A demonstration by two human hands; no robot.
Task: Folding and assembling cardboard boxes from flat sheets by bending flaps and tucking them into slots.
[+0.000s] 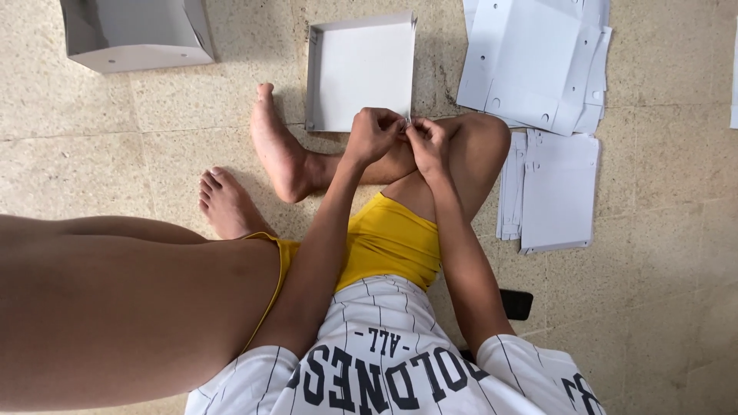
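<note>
Small piece: a tiny pale thing (407, 123) pinched between my fingertips, just above centre frame; too small to tell what it is.
Left hand (373, 135): closed, fingers curled, gripping the piece.
Right hand (427, 143): closed, pinching it too, touching my left.
Tray: my shallow white cardboard tray (360, 71) just above my hands.
Flat sheets: white die-cut stacks (538, 61) upper right.
Folded box (134, 32): upper left corner.

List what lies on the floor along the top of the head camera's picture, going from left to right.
Folded grey-white cardboard box → open shallow white cardboard tray → fanned pile of flat white punched cardboard sheets. The left hand and right hand meet just below the tray.
</note>
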